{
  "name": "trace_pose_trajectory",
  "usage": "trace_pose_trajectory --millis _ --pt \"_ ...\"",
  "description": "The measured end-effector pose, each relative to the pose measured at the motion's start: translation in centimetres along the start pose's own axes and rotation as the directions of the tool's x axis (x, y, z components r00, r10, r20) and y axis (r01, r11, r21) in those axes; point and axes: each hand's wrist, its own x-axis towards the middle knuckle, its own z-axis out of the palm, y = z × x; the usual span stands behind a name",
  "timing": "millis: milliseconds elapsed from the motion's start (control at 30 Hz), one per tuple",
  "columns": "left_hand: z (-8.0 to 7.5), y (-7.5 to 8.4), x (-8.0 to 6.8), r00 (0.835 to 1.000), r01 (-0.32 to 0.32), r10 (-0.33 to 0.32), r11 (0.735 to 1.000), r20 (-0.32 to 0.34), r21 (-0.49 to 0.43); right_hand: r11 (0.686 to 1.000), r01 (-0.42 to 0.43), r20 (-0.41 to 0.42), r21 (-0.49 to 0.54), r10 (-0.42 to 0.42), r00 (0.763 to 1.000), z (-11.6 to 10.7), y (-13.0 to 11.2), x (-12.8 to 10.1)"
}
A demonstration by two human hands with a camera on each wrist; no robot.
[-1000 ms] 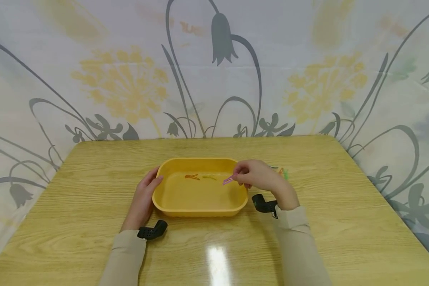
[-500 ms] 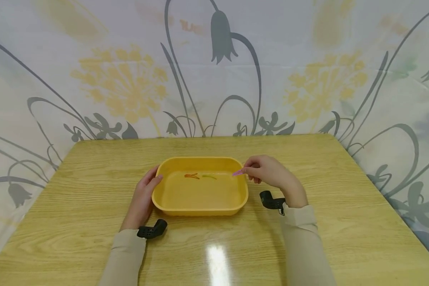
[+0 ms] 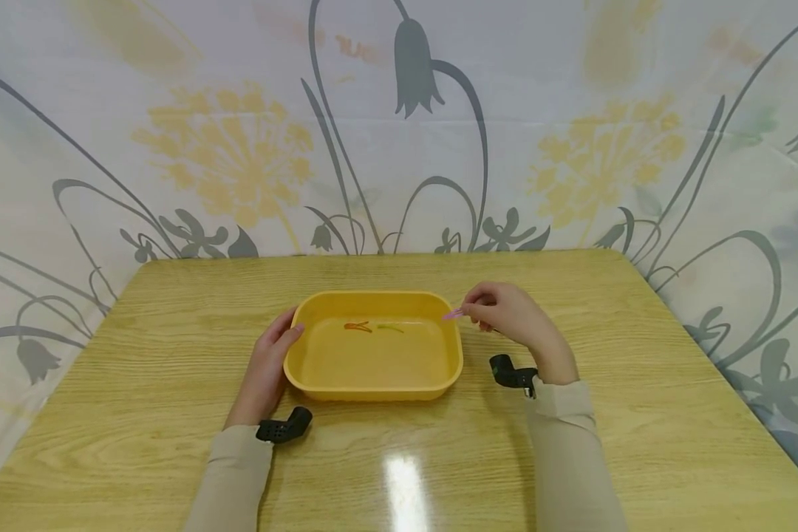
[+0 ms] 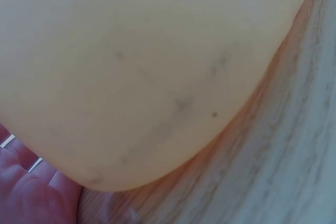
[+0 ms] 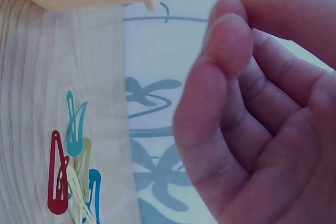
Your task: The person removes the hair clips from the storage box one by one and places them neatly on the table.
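A yellow plastic basin (image 3: 372, 393) stands on the wooden table. My left hand (image 3: 270, 358) holds its left end, the thumb over the rim and the other fingers along the outer wall. Between thumb and forefinger my right hand (image 3: 508, 318) pinches a pink snap hair clip (image 3: 453, 314), raised above the basin's right rim. On the basin floor lie an orange hair clip (image 3: 357, 326) and a yellow-green hair clip (image 3: 390, 328), apart from each other. Mostly the basin's outer wall (image 4: 157, 77) fills the left wrist view.
In the right wrist view, several loose snap clips lie in a group on the table, among them a red clip (image 5: 58, 182), a teal clip (image 5: 74, 135) and a blue clip (image 5: 94, 187). The head view hides them behind my right hand. A flowered cloth (image 3: 399, 148) hangs behind the table.
My right hand has moved right and slightly away from me, carrying the pink hair clip from over the basin's inside to its right rim. The left hand and the basin stay put.
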Motion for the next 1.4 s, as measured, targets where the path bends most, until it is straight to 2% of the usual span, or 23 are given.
trace_pose_trajectory --millis 200,333,533,800,1033,1133,1267,1400 --pt "0.0 0.0 0.0 1.000 -0.003 0.003 1.000 0.004 -0.003 0.998 -0.006 -0.062 0.061 0.010 0.998 -0.4 0.5 -0.1" --pt "0.0 -0.1 -0.1 1.000 -0.006 0.006 1.000 0.006 0.001 0.999 0.009 -0.110 0.045 -0.004 0.994 -0.7 0.9 -0.2" --pt "0.0 0.0 -0.1 1.000 -0.002 0.002 1.000 0.003 0.001 0.999 0.023 -0.136 0.027 -0.019 0.991 -1.0 1.6 -0.3" --pt "0.0 0.0 -0.1 1.000 0.008 -0.008 1.000 -0.002 0.005 0.996 -0.042 -0.150 0.073 0.053 0.987 -1.1 2.8 -0.1" --pt "0.1 0.1 -0.1 1.000 0.002 -0.002 1.000 -0.007 0.010 0.989 -0.028 -0.195 0.143 0.056 0.979 -0.8 3.4 0.2" --pt "0.1 0.1 -0.1 1.000 0.003 -0.003 1.000 -0.001 0.004 0.987 -0.054 -0.209 0.154 0.086 0.974 -0.6 3.9 0.2" --pt "0.0 0.1 -0.1 1.000 0.003 -0.003 1.000 0.007 -0.003 0.984 -0.099 -0.215 0.149 0.130 0.968 -0.4 4.5 0.3" --pt "0.1 0.2 -0.2 1.000 0.003 -0.003 1.000 0.007 0.003 0.989 -0.095 -0.223 0.117 0.120 0.967 -0.3 4.6 0.5"
